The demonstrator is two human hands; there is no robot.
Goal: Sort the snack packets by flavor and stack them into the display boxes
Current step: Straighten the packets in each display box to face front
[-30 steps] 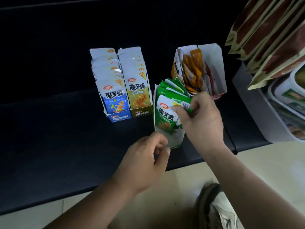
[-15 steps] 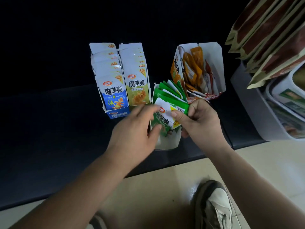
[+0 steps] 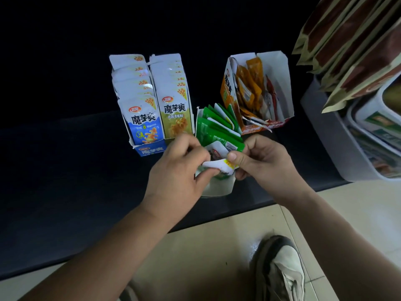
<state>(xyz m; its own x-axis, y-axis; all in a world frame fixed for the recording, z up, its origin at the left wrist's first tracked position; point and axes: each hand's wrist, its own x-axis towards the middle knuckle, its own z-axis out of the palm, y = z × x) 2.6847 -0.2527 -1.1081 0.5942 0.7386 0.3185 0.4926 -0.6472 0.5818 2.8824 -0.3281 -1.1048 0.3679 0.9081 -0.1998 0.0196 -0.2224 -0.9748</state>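
Both hands closed tighter on the front green packet than half a second before, bending its white top toward the camera.

Head view: the left hand (image 3: 173, 170) had curled its thumb and fingers onto the top edge of the front green packet (image 3: 218, 165), while the right hand (image 3: 267, 164) pinched the packet's other corner under its thumb. This two-handed hold was probably meant to straighten the packet and seat it upright. The packet stood at the front of the green display box (image 3: 219, 189), ahead of the fanned green packets (image 3: 214, 127) leaning back behind it. On the dark surface (image 3: 65, 170), the blue box (image 3: 149, 151) and the olive box (image 3: 175, 118) beside it stood full and tidy, faces forward for display. The orange box (image 3: 280, 83) behind held loose, jumbled packets, seemingly not yet sorted.
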